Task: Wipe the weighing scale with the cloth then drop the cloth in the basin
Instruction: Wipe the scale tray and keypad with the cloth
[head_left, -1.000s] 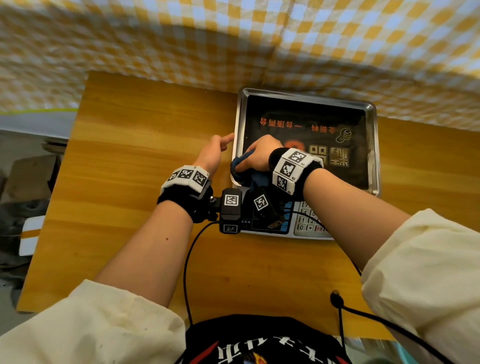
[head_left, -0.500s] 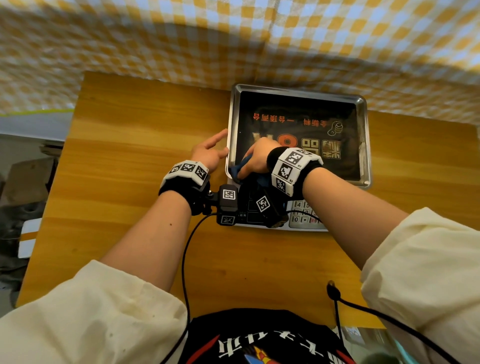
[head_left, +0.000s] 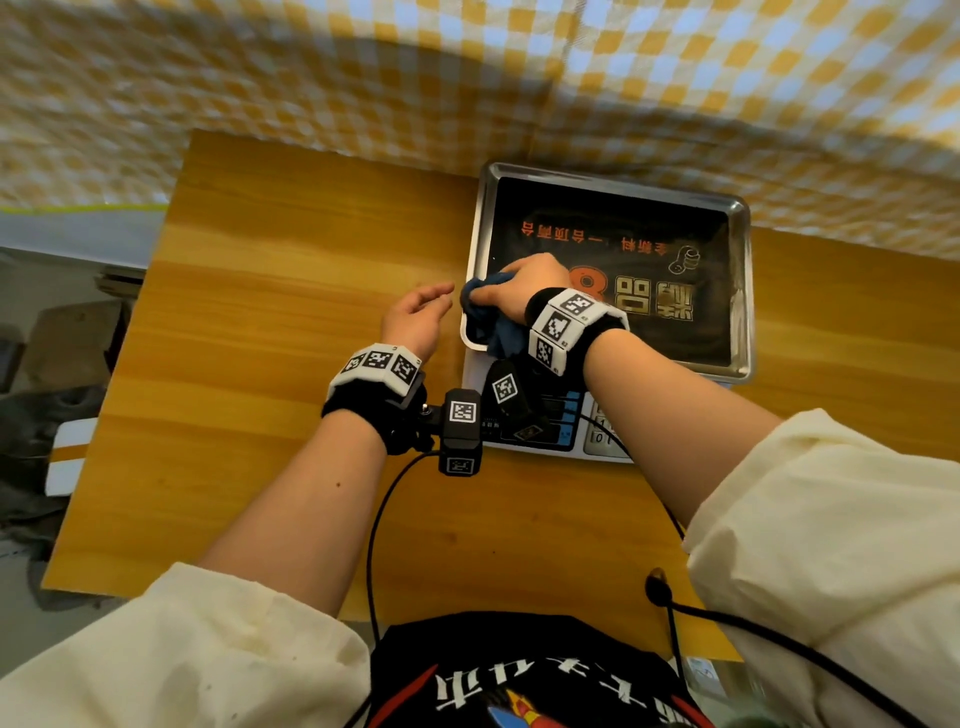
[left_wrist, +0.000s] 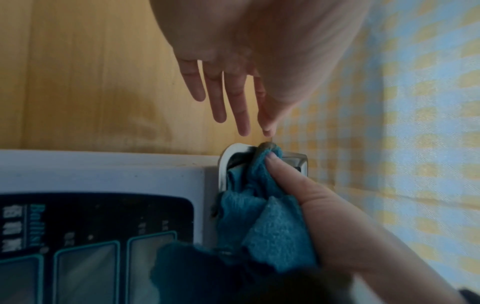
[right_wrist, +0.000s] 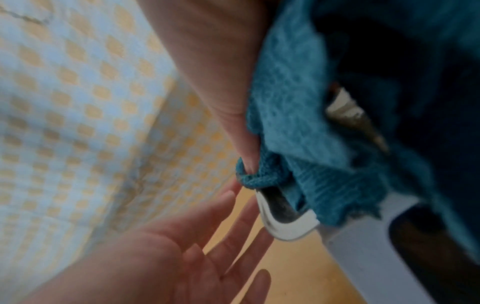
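Observation:
The weighing scale (head_left: 737, 291) stands on the wooden table, its steel pan lined with a black printed sheet and its white keypad front facing me. My right hand (head_left: 519, 291) grips a bunched blue cloth (head_left: 483, 317) at the pan's near left corner, the cloth (left_wrist: 262, 216) draping over the rim; the thumb (right_wrist: 246, 144) presses into the cloth (right_wrist: 293, 115). My left hand (head_left: 415, 317) hovers just left of the scale with fingers (left_wrist: 221, 98) straight, holding nothing. No basin is in view.
The wooden table (head_left: 291, 291) extends to the left of the scale and toward me. A yellow-and-white checked cloth (head_left: 467, 67) hangs behind the table. Black cables (head_left: 374, 519) run from the wrist cameras across the table's near part. Clutter lies on the floor at the left.
My right hand has kept rubbing the cloth at the pan's near left corner. My left hand has drawn slightly back from the pan's rim and its fingers have straightened.

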